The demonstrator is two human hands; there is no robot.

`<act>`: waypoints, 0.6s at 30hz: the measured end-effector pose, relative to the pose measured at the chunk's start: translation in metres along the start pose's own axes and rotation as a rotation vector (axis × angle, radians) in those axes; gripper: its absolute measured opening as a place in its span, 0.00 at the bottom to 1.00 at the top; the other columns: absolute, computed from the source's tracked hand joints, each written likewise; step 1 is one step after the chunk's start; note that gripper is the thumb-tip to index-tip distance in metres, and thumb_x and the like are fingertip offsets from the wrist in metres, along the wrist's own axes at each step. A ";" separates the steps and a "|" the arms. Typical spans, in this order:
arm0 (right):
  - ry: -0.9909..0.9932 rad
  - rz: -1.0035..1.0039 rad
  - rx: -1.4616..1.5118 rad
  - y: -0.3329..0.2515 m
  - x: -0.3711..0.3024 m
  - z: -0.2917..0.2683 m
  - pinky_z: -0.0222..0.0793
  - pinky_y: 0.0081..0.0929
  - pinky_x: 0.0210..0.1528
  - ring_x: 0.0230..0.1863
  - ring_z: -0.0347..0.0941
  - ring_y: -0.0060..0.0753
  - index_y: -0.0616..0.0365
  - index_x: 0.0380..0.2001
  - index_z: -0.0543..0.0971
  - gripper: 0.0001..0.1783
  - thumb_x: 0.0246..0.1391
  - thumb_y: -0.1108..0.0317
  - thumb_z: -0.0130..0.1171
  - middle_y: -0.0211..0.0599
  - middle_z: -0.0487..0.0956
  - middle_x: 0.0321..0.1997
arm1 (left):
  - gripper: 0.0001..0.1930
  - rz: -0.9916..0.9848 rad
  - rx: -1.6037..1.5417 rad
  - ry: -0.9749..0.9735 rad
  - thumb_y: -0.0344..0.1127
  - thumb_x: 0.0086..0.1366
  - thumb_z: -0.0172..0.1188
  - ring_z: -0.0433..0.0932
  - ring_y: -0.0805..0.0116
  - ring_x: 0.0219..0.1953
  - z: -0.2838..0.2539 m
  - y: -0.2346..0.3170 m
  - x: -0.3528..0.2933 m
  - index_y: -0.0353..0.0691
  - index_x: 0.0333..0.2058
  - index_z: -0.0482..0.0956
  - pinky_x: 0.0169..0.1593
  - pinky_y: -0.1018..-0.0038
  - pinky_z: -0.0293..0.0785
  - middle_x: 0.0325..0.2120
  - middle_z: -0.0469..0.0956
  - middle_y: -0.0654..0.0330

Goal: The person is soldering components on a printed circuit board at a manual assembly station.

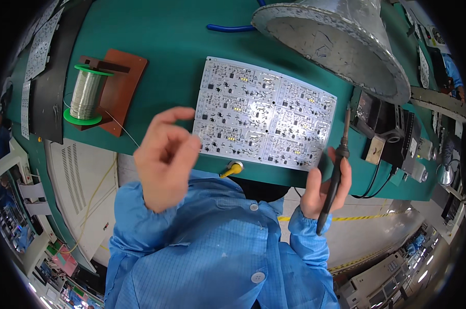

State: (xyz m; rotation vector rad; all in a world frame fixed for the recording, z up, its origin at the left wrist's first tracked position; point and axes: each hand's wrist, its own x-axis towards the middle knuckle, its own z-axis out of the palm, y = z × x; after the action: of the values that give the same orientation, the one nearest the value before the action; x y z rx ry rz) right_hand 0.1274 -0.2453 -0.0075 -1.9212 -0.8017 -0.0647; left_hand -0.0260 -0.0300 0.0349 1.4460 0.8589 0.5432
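Observation:
A white panel of printed circuit boards (268,117), covered with small components, lies on the green bench mat. My right hand (325,188) grips a soldering iron (336,180) beside the panel's lower right corner, its tip directed away from me. My left hand (166,159) is at the panel's left edge, loosely curled, with thumb and forefinger apart. Solder wire (120,123) runs taut from a spool (87,95) with green flanges to the outer side of this hand; its free end is hidden. The spool sits on a reddish-brown stand (124,87) at the left.
A large metal fume hood (341,46) overhangs the panel's far right. On the right stand a dark soldering station (382,121) and a small sponge block (374,149), with cables hanging down. A yellow plug (233,169) sits at the bench's front edge. More boards (42,51) lie far left.

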 end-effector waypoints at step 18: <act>-0.056 0.035 0.411 -0.039 -0.027 -0.015 0.72 0.26 0.24 0.24 0.73 0.29 0.52 0.59 0.61 0.34 0.48 0.81 0.58 0.54 0.73 0.47 | 0.08 0.195 -0.038 -0.545 0.20 0.49 0.65 0.76 0.66 0.24 0.069 0.001 -0.055 0.34 0.29 0.79 0.24 0.76 0.69 0.26 0.76 0.57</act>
State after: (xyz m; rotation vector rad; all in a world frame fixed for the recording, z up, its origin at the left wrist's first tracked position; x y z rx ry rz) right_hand 0.0890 -0.2606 0.0197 -1.5520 -0.7524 0.1648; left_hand -0.0053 -0.1155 0.0398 1.5472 0.2775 0.2808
